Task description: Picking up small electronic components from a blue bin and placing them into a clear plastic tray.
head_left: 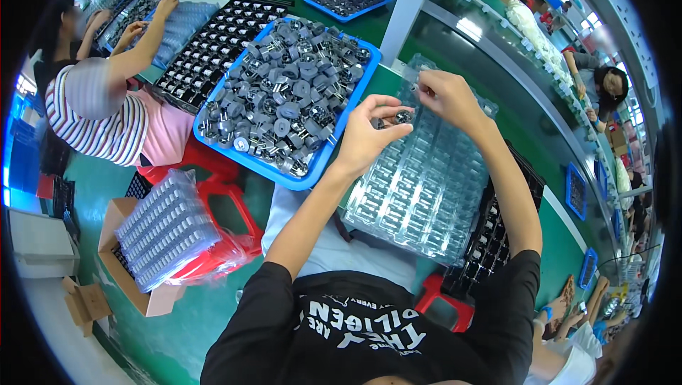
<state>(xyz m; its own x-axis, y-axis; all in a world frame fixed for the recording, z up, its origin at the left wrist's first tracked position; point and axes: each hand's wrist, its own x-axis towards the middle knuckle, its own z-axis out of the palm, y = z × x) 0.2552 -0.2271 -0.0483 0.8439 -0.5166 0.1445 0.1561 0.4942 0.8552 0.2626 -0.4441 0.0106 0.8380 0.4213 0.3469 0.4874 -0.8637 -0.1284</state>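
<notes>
My left hand (369,129) is closed around one or more small dark round parts with metal bits (403,116), over the left edge of a clear plastic blister tray (419,193). Over the tray's far end, my right hand (447,97) has its fingers pinched together; whatever they hold is hidden. Rows of moulded pockets run along the tray, which lies across the table edge in front of me. Left of my left hand stands a blue plastic bin (293,180) heaped with grey round parts with metal pins (288,87).
A black tray (497,236) lies under the clear one's right side. Beyond the bin are another black tray (213,47) and a smaller blue bin (383,3). A metal post (412,8) rises ahead. At left, a co-worker (106,101) sits near a red stool (238,207) and carton (160,300).
</notes>
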